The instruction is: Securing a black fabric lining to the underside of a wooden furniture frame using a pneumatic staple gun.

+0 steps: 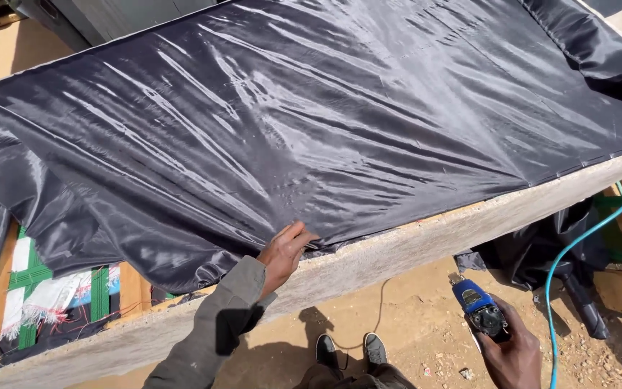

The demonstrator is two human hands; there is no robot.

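1. Where the shiny black fabric meets the front edge of the wooden frame, it is pinched and pulled taut by the left hand, the fingers curled over the cloth at the board's upper edge.
2. Most of the frame's top is covered by the fabric, with long creases fanning out from the gripped spot; at the left end it hangs loose over the corner in folds.
3. A blue pneumatic staple gun is grasped in the right hand, held low and well apart from the frame, above the sandy ground.
4. A light blue air hose is seen curving down from the upper right past the frame and running to the bottom edge just beside the right hand.
5. A grey sleeve is worn on the left arm, and two dark shoes with pale soles are visible on the ground below the frame.
6. More black fabric is bunched under the frame's right end, and green, white and red woven straps are visible at the lower left.
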